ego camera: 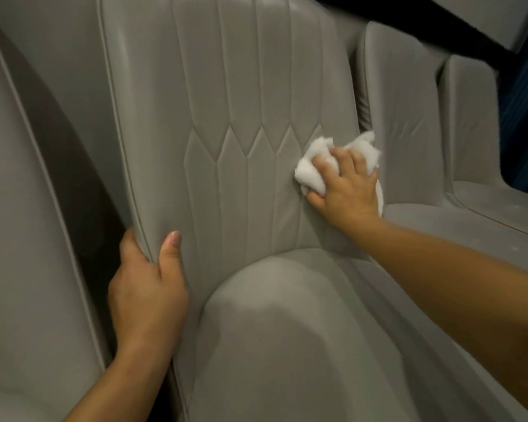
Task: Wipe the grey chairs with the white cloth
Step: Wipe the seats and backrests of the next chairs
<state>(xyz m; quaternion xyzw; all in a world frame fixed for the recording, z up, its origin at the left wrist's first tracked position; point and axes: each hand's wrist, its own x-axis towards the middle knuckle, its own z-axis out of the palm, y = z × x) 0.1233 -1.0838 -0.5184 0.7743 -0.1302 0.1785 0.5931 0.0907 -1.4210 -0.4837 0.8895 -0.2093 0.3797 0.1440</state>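
Observation:
A grey quilted chair back fills the middle of the view, with its rounded seat cushion below. My right hand holds a crumpled white cloth and presses it against the lower right of the chair back. My left hand grips the left edge of the same chair back, thumb on the front and fingers wrapped behind it.
Another grey chair stands close on the left, with a dark gap between the two. More grey chairs line up to the right, their seats dusty. A dark blue wall lies at the far right.

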